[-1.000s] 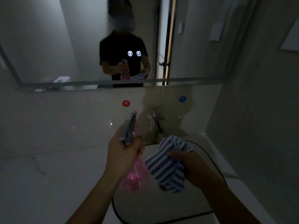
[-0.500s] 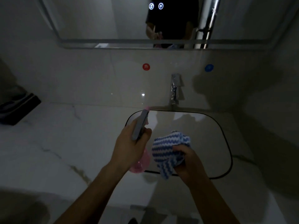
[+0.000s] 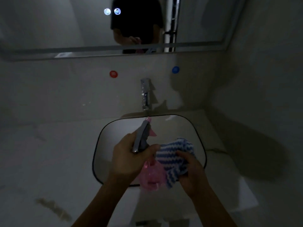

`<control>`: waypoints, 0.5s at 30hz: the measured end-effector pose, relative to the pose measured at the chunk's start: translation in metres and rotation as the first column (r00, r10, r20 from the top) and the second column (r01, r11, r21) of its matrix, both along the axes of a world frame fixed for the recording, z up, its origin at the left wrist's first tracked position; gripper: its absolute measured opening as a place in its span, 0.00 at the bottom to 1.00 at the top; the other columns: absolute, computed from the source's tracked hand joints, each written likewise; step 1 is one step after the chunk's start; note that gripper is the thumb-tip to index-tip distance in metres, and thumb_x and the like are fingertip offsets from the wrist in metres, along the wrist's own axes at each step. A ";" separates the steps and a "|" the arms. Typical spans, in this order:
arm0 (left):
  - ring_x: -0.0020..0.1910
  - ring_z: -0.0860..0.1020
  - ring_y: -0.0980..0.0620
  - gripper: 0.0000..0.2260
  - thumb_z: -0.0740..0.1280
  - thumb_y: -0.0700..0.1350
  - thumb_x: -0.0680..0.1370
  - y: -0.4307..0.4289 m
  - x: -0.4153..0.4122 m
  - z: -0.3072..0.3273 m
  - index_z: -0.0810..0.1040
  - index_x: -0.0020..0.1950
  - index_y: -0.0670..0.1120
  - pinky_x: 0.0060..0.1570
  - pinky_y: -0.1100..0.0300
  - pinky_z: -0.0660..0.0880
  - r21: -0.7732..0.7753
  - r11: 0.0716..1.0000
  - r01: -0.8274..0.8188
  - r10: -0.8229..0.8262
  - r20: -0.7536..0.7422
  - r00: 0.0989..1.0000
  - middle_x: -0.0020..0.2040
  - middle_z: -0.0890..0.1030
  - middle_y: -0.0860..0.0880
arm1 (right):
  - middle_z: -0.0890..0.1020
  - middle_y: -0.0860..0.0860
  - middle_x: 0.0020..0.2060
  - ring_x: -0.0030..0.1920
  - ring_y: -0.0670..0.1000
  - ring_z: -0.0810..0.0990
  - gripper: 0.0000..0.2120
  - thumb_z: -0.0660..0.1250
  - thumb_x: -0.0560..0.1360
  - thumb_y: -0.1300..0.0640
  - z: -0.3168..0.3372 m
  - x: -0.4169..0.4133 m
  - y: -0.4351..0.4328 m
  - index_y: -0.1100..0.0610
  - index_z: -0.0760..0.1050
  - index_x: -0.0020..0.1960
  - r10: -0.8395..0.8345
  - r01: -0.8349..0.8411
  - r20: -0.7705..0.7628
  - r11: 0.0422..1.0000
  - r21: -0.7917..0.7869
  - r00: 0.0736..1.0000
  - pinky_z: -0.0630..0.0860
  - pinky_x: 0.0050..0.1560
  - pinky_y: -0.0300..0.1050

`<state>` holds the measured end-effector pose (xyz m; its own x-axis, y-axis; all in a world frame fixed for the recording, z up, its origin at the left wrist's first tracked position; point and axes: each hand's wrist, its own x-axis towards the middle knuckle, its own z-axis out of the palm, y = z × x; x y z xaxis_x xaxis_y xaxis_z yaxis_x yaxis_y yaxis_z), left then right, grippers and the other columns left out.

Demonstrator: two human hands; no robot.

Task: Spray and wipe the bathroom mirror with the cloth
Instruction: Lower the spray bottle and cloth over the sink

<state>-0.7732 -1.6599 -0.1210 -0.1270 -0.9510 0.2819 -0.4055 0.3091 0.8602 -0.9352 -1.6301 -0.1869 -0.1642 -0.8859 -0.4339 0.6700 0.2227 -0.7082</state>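
Currently, head view only. Your left hand [image 3: 129, 158] is clamped around the pink translucent plastic spray bottle with grey trigger head [image 3: 142, 140]; its nozzle points far, toward the chrome tap [image 3: 145, 94], long axis running near-to-far and tilted up. Your right hand [image 3: 191, 171] is closed on the bunched blue-and-white striped cloth [image 3: 173, 158], which touches the bottle's right side. Both sit low over the white black-rimmed basin [image 3: 199, 136]. The wall-mounted bathroom mirror [image 3: 57, 27] lies far and well above both grips, its lower edge beyond the tap. Judgement: the nozzle must lift before spraying; the left hand leads, and neither hand looks nearer the glass.
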 end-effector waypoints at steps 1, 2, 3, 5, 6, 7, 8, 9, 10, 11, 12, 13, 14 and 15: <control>0.37 0.77 0.68 0.13 0.74 0.54 0.64 -0.009 -0.007 -0.001 0.76 0.46 0.60 0.34 0.78 0.70 0.019 0.999 0.028 -0.027 -0.038 0.999 0.36 0.79 0.59 | 0.83 0.60 0.45 0.44 0.58 0.82 0.10 0.61 0.76 0.63 0.002 -0.008 -0.002 0.61 0.82 0.47 -0.045 0.045 -0.026 0.999 -0.008 0.999 0.81 0.43 0.54; 0.36 0.77 0.70 0.14 0.76 0.50 0.63 -0.017 -0.014 -0.002 0.77 0.45 0.58 0.33 0.79 0.70 0.045 0.998 0.042 -0.039 -0.076 0.996 0.36 0.79 0.59 | 0.83 0.60 0.45 0.43 0.57 0.83 0.09 0.62 0.75 0.63 0.004 -0.015 -0.003 0.62 0.80 0.49 -0.094 0.094 -0.052 0.995 -0.014 0.994 0.81 0.40 0.51; 0.34 0.77 0.70 0.13 0.77 0.47 0.63 -0.027 -0.022 -0.003 0.77 0.41 0.57 0.30 0.79 0.69 0.069 0.996 0.049 -0.042 -0.100 0.994 0.34 0.80 0.58 | 0.83 0.59 0.45 0.42 0.56 0.83 0.08 0.63 0.75 0.64 0.005 -0.023 -0.004 0.63 0.79 0.51 -0.141 0.140 -0.075 0.990 -0.024 0.987 0.81 0.36 0.49; 0.29 0.76 0.67 0.11 0.77 0.45 0.62 -0.047 -0.037 -0.005 0.76 0.35 0.56 0.27 0.76 0.70 0.091 0.993 0.080 -0.071 -0.101 0.992 0.29 0.80 0.56 | 0.85 0.58 0.41 0.39 0.56 0.84 0.08 0.64 0.75 0.65 0.006 -0.038 -0.008 0.60 0.81 0.48 -0.222 0.217 -0.120 0.974 -0.058 0.967 0.81 0.32 0.47; 0.29 0.76 0.65 0.10 0.77 0.46 0.62 -0.057 -0.045 -0.007 0.77 0.34 0.56 0.29 0.73 0.71 0.098 0.989 0.111 -0.102 -0.096 0.990 0.29 0.80 0.57 | 0.85 0.57 0.39 0.38 0.56 0.85 0.08 0.64 0.75 0.65 0.007 -0.044 -0.009 0.59 0.82 0.44 -0.257 0.250 -0.143 0.966 -0.065 0.956 0.81 0.32 0.47; 0.30 0.77 0.63 0.10 0.77 0.46 0.62 -0.067 -0.053 -0.007 0.79 0.35 0.57 0.31 0.68 0.74 0.099 0.985 0.145 -0.138 -0.077 0.987 0.29 0.80 0.58 | 0.85 0.57 0.39 0.38 0.56 0.85 0.08 0.65 0.75 0.65 0.008 -0.051 -0.011 0.58 0.82 0.43 -0.287 0.281 -0.161 0.958 -0.060 0.944 0.81 0.34 0.49; 0.31 0.77 0.62 0.09 0.77 0.47 0.61 -0.076 -0.062 -0.007 0.80 0.36 0.57 0.33 0.64 0.75 0.085 0.980 0.179 -0.176 -0.044 0.983 0.29 0.80 0.58 | 0.85 0.57 0.41 0.40 0.57 0.84 0.06 0.65 0.74 0.64 0.006 -0.058 -0.014 0.58 0.81 0.46 -0.314 0.312 -0.168 0.949 -0.042 0.934 0.81 0.36 0.50; 0.31 0.77 0.62 0.10 0.77 0.47 0.61 -0.084 -0.070 -0.005 0.79 0.36 0.58 0.33 0.66 0.74 0.055 0.976 0.209 -0.209 0.005 0.978 0.29 0.79 0.59 | 0.84 0.58 0.43 0.42 0.58 0.84 0.06 0.65 0.75 0.63 0.005 -0.066 -0.017 0.60 0.79 0.49 -0.334 0.336 -0.170 0.942 -0.014 0.927 0.80 0.38 0.51; 0.29 0.76 0.63 0.11 0.78 0.48 0.61 -0.093 -0.079 -0.003 0.77 0.34 0.60 0.30 0.70 0.70 0.016 0.973 0.232 -0.233 0.055 0.971 0.29 0.77 0.60 | 0.83 0.59 0.44 0.42 0.57 0.83 0.07 0.65 0.75 0.62 0.004 -0.075 -0.021 0.62 0.78 0.52 -0.343 0.349 -0.158 0.937 0.009 0.926 0.79 0.38 0.50; 0.27 0.75 0.64 0.13 0.78 0.48 0.61 -0.102 -0.088 0.000 0.75 0.32 0.61 0.27 0.73 0.67 -0.018 0.969 0.246 -0.244 0.090 0.966 0.27 0.75 0.60 | 0.81 0.60 0.42 0.38 0.55 0.82 0.09 0.63 0.76 0.61 0.002 -0.084 -0.025 0.64 0.76 0.54 -0.351 0.359 -0.149 0.933 0.028 0.924 0.78 0.36 0.47; 0.25 0.74 0.62 0.13 0.78 0.48 0.61 -0.112 -0.097 0.003 0.74 0.30 0.60 0.25 0.71 0.66 -0.038 0.967 0.253 -0.248 0.099 0.964 0.26 0.74 0.59 | 0.79 0.58 0.38 0.33 0.52 0.81 0.10 0.61 0.77 0.60 0.001 -0.094 -0.029 0.65 0.74 0.54 -0.368 0.375 -0.139 0.926 0.033 0.919 0.77 0.31 0.44; 0.25 0.73 0.61 0.11 0.78 0.49 0.61 -0.124 -0.107 0.006 0.76 0.30 0.56 0.26 0.67 0.67 -0.044 0.967 0.252 -0.247 0.098 0.964 0.25 0.74 0.56 | 0.78 0.56 0.35 0.30 0.50 0.80 0.10 0.59 0.78 0.60 -0.001 -0.105 -0.034 0.66 0.73 0.54 -0.395 0.399 -0.115 0.917 0.019 0.912 0.76 0.29 0.41; 0.26 0.73 0.57 0.09 0.78 0.49 0.61 -0.136 -0.118 0.009 0.79 0.31 0.50 0.27 0.61 0.67 -0.043 0.969 0.243 -0.238 0.093 0.967 0.25 0.75 0.52 | 0.80 0.54 0.33 0.30 0.49 0.80 0.10 0.58 0.79 0.60 -0.002 -0.116 -0.040 0.66 0.74 0.52 -0.422 0.424 -0.110 0.905 0.004 0.900 0.76 0.29 0.40; 0.26 0.72 0.54 0.12 0.78 0.50 0.61 -0.146 -0.130 0.012 0.79 0.33 0.45 0.28 0.58 0.67 -0.044 0.972 0.231 -0.226 0.090 0.970 0.25 0.75 0.50 | 0.82 0.52 0.32 0.32 0.49 0.82 0.08 0.59 0.78 0.61 -0.001 -0.126 -0.046 0.64 0.75 0.49 -0.441 0.442 -0.095 0.897 -0.011 0.893 0.77 0.33 0.40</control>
<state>-0.9036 -1.8061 -0.1089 -0.3644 -0.8779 0.3108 -0.3885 0.4466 0.8060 -1.0611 -1.6756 -0.1884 -0.5770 -0.7082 -0.4067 0.6324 -0.0723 -0.7713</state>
